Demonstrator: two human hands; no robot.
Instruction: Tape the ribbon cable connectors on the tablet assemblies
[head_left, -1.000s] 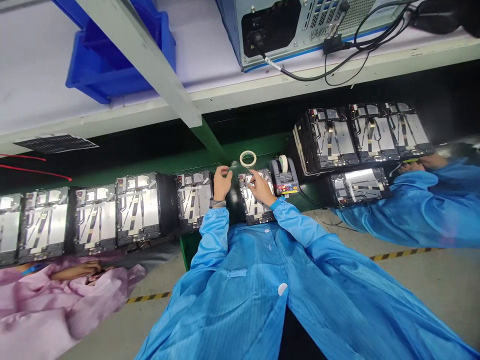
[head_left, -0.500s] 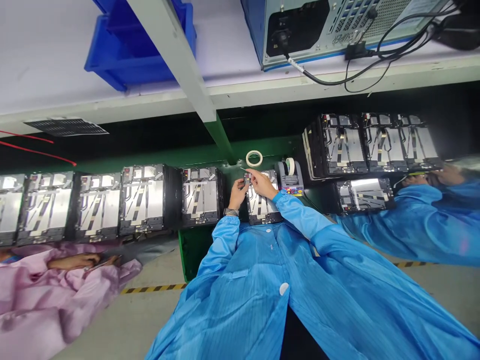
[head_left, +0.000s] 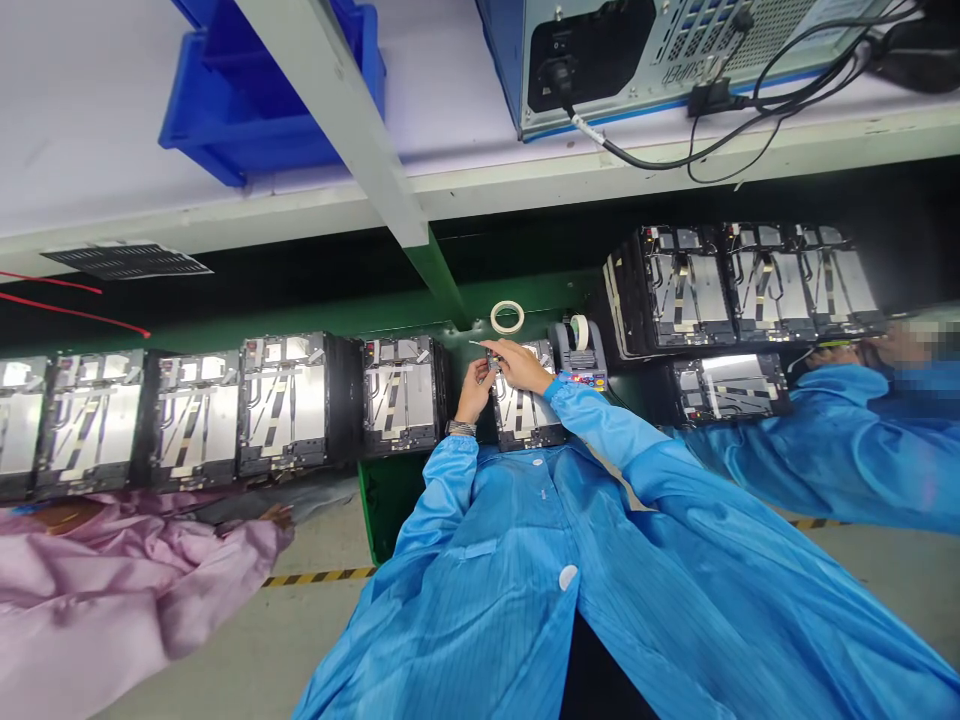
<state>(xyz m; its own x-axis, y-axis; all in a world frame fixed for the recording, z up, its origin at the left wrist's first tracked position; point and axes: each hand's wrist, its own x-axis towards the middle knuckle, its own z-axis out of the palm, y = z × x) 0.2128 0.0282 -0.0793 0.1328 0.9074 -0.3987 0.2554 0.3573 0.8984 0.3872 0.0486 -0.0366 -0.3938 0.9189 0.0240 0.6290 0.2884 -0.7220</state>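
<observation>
In front of me lies a flat electronic unit (head_left: 525, 415) with a silver panel, dark cables and a black frame. Over its upper part, my right hand (head_left: 525, 366) is closed, and a thin pale stick-like tool (head_left: 477, 343) pokes out from its fingers to the left. I cannot make out the tool's exact kind. My left hand (head_left: 473, 390) is at the unit's upper left corner, fingertips pinched close to the right hand's fingers. Whatever lies between those fingertips is too small to name.
Behind the unit lies a roll of tape (head_left: 507, 317); a tape dispenser (head_left: 581, 352) stands to its right. Stacks of similar units (head_left: 401, 395) line the bench on both sides. A co-worker in pink (head_left: 135, 590) sits left, another's blue sleeve (head_left: 840, 440) reaches in right. A shelf post (head_left: 435, 270) rises behind.
The tool in my right hand has swung a little to the left, with the hand turned flatter. My left hand stays nearly in place. The pink-sleeved co-worker's arms have shifted.
</observation>
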